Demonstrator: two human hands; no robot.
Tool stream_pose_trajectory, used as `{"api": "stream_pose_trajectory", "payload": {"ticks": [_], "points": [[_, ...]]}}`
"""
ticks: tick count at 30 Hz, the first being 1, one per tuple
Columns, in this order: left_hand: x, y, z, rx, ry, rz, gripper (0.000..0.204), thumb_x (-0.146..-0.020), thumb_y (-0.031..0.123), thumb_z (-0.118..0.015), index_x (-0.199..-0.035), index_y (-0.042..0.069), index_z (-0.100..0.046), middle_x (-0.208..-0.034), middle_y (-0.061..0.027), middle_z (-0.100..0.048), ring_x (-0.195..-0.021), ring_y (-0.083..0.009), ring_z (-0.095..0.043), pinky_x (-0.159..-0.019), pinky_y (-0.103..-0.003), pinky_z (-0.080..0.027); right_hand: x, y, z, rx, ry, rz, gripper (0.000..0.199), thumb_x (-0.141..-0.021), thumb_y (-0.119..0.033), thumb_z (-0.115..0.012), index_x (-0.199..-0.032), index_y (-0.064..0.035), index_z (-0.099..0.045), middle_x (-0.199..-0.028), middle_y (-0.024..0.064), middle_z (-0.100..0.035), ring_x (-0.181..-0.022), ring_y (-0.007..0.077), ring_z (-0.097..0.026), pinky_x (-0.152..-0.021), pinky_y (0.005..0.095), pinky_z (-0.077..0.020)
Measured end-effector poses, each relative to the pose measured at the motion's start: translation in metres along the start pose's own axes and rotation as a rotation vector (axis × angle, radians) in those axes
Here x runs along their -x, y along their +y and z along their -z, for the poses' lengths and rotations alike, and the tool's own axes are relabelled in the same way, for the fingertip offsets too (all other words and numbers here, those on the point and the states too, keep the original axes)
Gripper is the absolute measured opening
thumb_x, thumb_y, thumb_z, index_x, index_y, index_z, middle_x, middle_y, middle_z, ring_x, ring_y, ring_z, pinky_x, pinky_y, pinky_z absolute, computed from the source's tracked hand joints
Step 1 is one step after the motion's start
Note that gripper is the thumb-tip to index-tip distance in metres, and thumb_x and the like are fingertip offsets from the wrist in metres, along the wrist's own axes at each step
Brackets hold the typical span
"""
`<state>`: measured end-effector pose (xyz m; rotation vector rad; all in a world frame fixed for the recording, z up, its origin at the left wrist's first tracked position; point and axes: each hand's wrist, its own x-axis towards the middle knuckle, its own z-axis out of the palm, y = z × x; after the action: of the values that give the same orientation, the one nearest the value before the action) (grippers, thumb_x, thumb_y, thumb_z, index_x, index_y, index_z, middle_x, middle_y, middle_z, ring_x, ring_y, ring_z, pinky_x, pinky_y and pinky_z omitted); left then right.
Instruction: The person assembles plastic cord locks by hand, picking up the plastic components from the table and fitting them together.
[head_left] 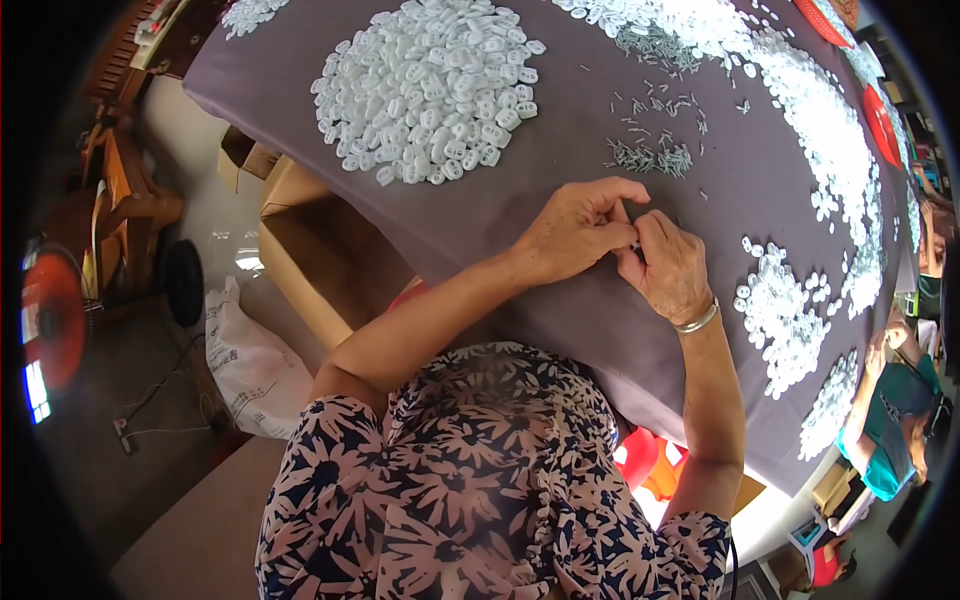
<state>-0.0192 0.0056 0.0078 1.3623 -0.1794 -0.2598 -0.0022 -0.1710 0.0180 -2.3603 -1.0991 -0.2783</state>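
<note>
My left hand (575, 235) and my right hand (672, 268) meet fingertip to fingertip above the grey-brown tablecloth (570, 130). Both are closed in a pinch. A tiny dark and pale bit shows between the fingers, too small to name. Just beyond my hands lies a cluster of small grey pins or screws (652, 158), with more scattered farther back. At the far left of the cloth is a large heap of white oval plastic pieces with holes (430, 95). To the right of my right hand is a spread of small white plastic pieces (785, 310).
A long band of white pieces (825, 140) curves along the right side, near red trays (882, 125). Left of the table stand an open cardboard box (320, 250), a white sack (250, 365) and an orange fan (55, 315). Another person in teal (900, 430) works at the right.
</note>
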Motion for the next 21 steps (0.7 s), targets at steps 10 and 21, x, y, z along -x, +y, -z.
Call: {"api": "stream_pose_trajectory", "payload": {"ticks": [10,21], "points": [[0.008,0.011,-0.006,0.15,-0.019,0.159,0.037,-0.085,0.002,-0.052,-0.122,0.007,-0.059,-0.072,0.0018,-0.05,-0.055,-0.0046,-0.042,-0.047,-0.019,-0.035,0.005,0.001,-0.007,-0.023,-0.01,0.044,0.02,-0.08,-0.01,-0.064,-0.075,-0.003,-0.046,-0.064,0.0084,-0.049,-0.056,0.0284,-0.055,-0.049,0.0376,-0.0446],[0.009,0.015,-0.007,0.229,-0.007,0.214,0.034,-0.087,0.0,-0.047,-0.116,0.006,-0.064,-0.075,-0.0012,-0.055,-0.053,-0.0055,-0.042,-0.046,-0.02,-0.035,0.003,-0.001,-0.007,-0.063,0.025,0.016,0.015,-0.083,-0.008,-0.062,-0.079,-0.0015,-0.049,-0.066,0.0099,-0.054,-0.056,0.0285,-0.056,-0.05,0.0363,-0.0466]]}}
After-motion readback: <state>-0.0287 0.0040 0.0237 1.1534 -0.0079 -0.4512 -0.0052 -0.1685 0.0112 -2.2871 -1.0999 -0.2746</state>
